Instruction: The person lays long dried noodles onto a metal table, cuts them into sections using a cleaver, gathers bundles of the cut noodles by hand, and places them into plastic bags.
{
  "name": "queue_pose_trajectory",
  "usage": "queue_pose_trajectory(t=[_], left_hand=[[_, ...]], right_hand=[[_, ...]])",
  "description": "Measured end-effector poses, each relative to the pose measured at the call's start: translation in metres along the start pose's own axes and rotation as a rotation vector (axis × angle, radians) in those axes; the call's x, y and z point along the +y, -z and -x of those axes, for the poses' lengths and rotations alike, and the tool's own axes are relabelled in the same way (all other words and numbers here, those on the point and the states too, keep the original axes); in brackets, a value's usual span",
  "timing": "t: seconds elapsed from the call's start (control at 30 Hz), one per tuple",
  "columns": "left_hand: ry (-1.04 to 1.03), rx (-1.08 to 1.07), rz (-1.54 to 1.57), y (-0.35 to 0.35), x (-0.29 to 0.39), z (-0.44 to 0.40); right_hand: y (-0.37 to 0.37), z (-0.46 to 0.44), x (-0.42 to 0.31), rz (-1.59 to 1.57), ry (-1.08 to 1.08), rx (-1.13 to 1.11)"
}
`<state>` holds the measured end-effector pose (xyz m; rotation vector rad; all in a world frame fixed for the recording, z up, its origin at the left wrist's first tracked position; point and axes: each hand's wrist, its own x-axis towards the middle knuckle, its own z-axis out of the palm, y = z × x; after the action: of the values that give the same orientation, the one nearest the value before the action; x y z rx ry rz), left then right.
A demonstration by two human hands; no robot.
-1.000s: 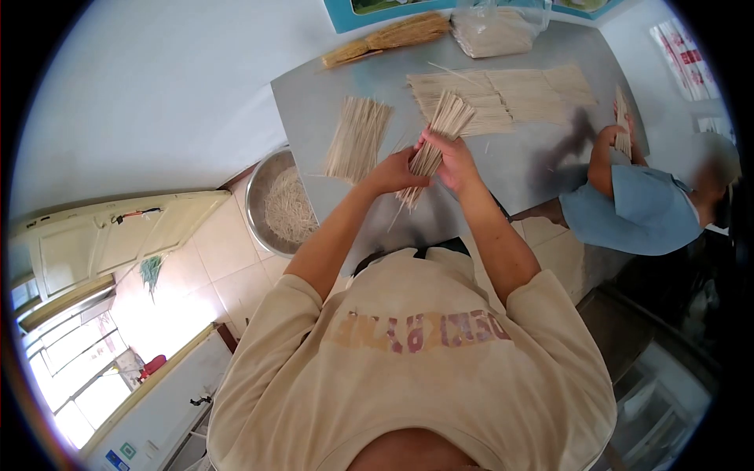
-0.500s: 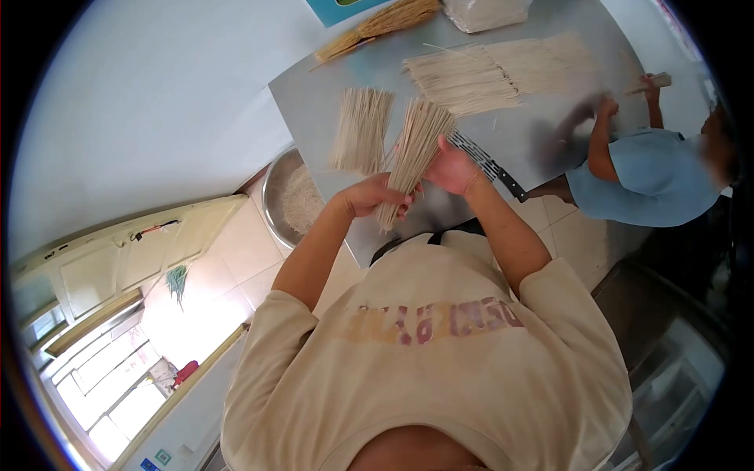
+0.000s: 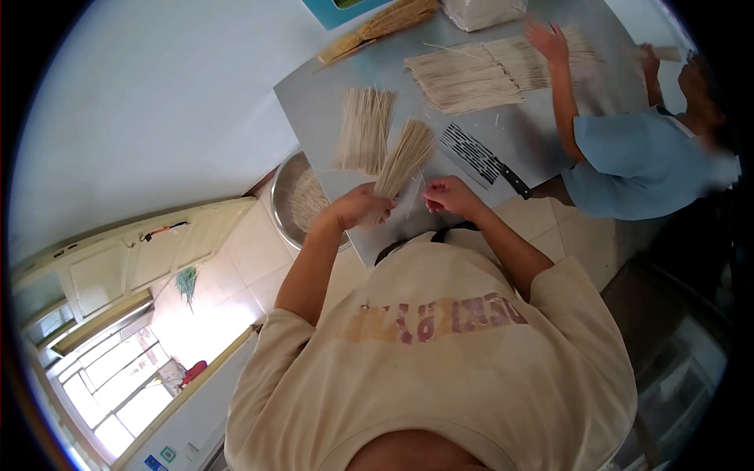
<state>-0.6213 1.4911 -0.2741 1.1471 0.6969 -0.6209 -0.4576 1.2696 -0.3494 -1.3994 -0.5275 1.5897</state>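
Note:
My left hand [image 3: 363, 206] is wrapped round the lower end of a bundle of thin pale noodle-like sticks [image 3: 406, 155], whose upper end fans out over the table. Just right of the bundle, my right hand [image 3: 452, 195] has its fingers curled together near a thin loose strand; what they pinch is too small to make out. Another pile of sticks [image 3: 364, 129] lies on the metal table beside the bundle. A wide patterned blade with a black handle [image 3: 470, 154] rests to the right. Further back spreads a long layer of sticks [image 3: 467, 77].
On the right, a co-worker in blue [image 3: 628, 165] stretches one hand over the long layer and holds sticks in the other. A straw brush [image 3: 381, 30] and a plastic bag [image 3: 485, 12] lie at the back. A metal basin [image 3: 280, 206] stands below the table's left edge.
My right hand has left the bundle and moved down beside it, while my left hand keeps hold. The blade shows fully now. The co-worker's near hand has reached over the long layer.

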Motion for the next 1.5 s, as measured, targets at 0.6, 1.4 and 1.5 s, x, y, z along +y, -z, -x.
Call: queue_pose_trajectory(t=[0.6,1.4,1.5], left_hand=[[-0.036,-0.039,0.134,-0.017,-0.008,0.01],[-0.169,-0.938,0.773,-0.027,-0.01,-0.032],[-0.184,-0.625,0.457,-0.013,-0.001,-0.037]], right_hand=[[0.01,-0.021,-0.047,0.431,0.365,0.88],[-0.018,-0.021,-0.102,-1.012,0.321,-0.372],[-0.004,-0.04,-0.088,-0.988,0.302,-0.376]])
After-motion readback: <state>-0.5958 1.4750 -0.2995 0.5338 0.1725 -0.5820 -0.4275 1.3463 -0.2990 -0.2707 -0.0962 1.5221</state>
